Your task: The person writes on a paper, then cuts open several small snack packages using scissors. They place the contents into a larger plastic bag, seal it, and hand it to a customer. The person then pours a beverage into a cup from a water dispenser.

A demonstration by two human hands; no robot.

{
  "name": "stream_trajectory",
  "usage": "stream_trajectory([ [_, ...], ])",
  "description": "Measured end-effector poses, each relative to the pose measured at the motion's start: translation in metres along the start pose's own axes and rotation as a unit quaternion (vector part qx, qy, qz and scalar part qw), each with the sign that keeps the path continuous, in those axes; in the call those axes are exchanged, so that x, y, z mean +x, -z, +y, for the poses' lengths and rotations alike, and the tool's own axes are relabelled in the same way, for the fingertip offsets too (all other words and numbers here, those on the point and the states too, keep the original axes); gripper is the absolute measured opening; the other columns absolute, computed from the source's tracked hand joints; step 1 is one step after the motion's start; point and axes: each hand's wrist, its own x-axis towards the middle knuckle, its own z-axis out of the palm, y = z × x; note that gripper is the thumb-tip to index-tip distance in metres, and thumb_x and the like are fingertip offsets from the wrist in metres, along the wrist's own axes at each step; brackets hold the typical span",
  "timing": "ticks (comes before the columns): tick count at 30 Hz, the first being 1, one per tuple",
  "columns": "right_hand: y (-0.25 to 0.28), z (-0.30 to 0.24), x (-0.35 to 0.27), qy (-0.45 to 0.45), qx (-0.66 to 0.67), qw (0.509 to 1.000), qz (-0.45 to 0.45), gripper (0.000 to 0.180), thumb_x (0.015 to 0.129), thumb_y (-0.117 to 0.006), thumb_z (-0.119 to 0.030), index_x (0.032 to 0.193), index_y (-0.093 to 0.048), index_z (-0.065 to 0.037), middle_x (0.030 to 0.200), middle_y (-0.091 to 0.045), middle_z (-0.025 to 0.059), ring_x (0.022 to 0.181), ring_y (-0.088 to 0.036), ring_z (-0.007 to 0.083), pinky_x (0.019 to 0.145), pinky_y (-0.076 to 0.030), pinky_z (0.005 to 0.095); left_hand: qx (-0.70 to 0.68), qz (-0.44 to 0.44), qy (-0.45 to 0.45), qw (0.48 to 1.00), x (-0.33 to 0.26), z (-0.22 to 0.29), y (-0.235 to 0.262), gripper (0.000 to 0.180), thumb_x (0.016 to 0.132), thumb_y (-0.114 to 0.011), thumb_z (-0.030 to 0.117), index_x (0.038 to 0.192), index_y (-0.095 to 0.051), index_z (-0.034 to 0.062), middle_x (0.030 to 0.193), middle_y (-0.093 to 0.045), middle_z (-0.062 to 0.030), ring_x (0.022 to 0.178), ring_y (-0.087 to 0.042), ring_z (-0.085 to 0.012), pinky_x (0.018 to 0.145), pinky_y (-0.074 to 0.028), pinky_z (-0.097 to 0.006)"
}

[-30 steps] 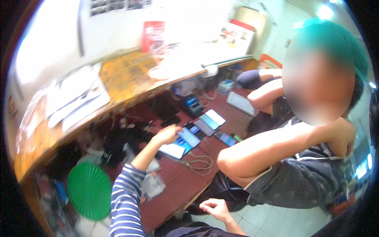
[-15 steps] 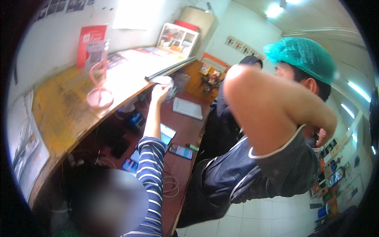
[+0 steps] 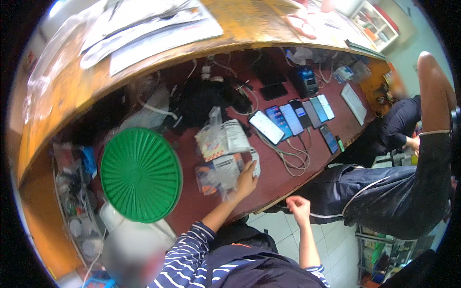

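My left hand [image 3: 246, 182] reaches over the dark red desk [image 3: 307, 165] with its fingers closed on a strip of white paper [image 3: 255, 159]. Right beside it lie two clear plastic packages: an upper one [image 3: 223, 139] with printed white paper inside and a lower one [image 3: 216, 177] with a white label. My right hand [image 3: 300, 207] hovers off the desk's front edge, fingers curled together; what they hold, if anything, is hidden. Left of the packages stands a tub with a ribbed round green lid [image 3: 141, 175].
Several phones [image 3: 290, 119] lie in a row, with cables [image 3: 293, 161] trailing in front. Behind them stands a small black-and-blue device [image 3: 303, 80]. A wooden shelf [image 3: 249, 29] overhangs the back. At right a person in dark clothes [image 3: 384, 197] stands close; another person [image 3: 401, 120] is beyond.
My view has swung left and down onto the desk. The striped-sleeved arm that reached to the far shelf edge, holding something whitish, no longer reaches there. Both my hands now show nearer me.
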Motion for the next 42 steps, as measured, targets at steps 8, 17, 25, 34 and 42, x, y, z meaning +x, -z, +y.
stream_trajectory([
  [8,-0.047,-0.035,0.059,0.076,-0.027,0.993,-0.086,0.012,0.079,-0.07,-0.012,0.084,-0.067,-0.001,0.067,-0.062,-0.0003,0.059,-0.052,0.0035,0.052,-0.039,0.0186,0.177,0.02,-0.029,0.984,-0.024,-0.017,0.054,0.037,0.078,-0.059,0.013,0.112,-0.056,-0.0011,0.113,-0.053,-0.0169,0.105,-0.05,-0.0334,0.093,-0.037,-0.041],
  [17,-0.136,-0.098,0.111,0.055,0.056,0.947,-0.31,0.019,0.072,-0.075,-0.018,0.079,-0.068,-0.002,0.065,-0.063,0.0012,0.059,-0.054,0.0059,0.053,-0.042,0.0207,0.17,0.114,-0.028,0.978,-0.04,-0.031,0.057,0.032,0.073,-0.066,0.012,0.103,-0.06,0.0012,0.118,-0.046,-0.0148,0.107,-0.045,-0.0325,0.087,-0.041,-0.041],
  [25,-0.18,-0.032,0.152,0.161,-0.319,0.908,-0.216,0.025,0.064,-0.078,-0.031,0.067,-0.069,-0.008,0.063,-0.065,0.0079,0.052,-0.06,0.0169,0.053,-0.046,0.0332,0.077,0.192,0.101,0.973,-0.042,-0.022,0.05,0.043,0.064,-0.077,0.014,0.096,-0.052,-0.0008,0.119,-0.036,-0.0205,0.105,-0.041,-0.0368,0.092,-0.036,-0.046],
  [34,-0.191,-0.056,0.136,0.203,-0.569,0.791,-0.096,0.063,0.052,-0.068,-0.069,0.083,-0.07,-0.015,0.079,-0.067,0.0122,0.075,-0.065,0.0269,0.062,-0.051,0.0372,0.328,0.104,0.006,0.939,-0.052,-0.047,0.06,0.061,0.082,-0.056,0.043,0.125,-0.049,0.0004,0.13,-0.05,-0.0094,0.128,-0.035,-0.0315,0.108,-0.018,-0.049],
  [42,-0.136,0.044,0.158,-0.04,-0.081,0.982,-0.167,0.047,0.072,-0.072,-0.047,0.061,-0.061,-0.003,0.051,-0.056,0.0045,0.042,-0.05,0.0128,0.039,-0.04,0.026,0.348,0.138,-0.027,0.927,-0.052,-0.046,0.056,0.056,0.082,-0.055,0.044,0.118,-0.055,0.0002,0.131,-0.048,-0.0093,0.127,-0.036,-0.0307,0.107,-0.019,-0.048],
])
